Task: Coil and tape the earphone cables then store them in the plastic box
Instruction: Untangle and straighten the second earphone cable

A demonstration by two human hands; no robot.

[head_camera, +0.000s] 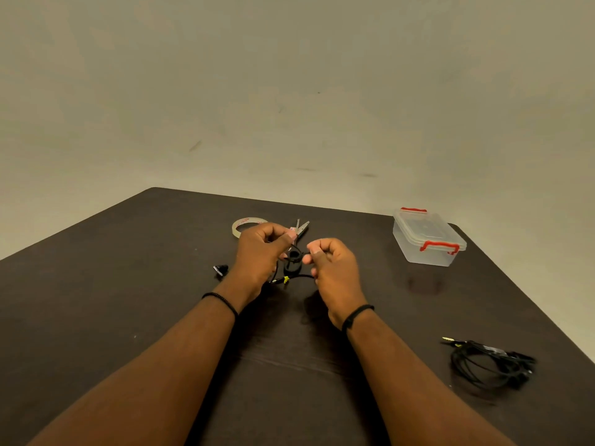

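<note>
Dark table (128,300), lidded plastic box (428,239)

Nothing in the view can be read with any certainty. The only lettering stands on the tape roll (249,225), which lies on the dark table (128,284) well to the left of the plastic box (428,241): red print runs around the inside of its core, but the characters are too small and blurred to make out a word or brand. The plastic box itself, with its red clips, shows no label, and the scissors (301,227) just right of the tape roll show no legible mark.
</note>
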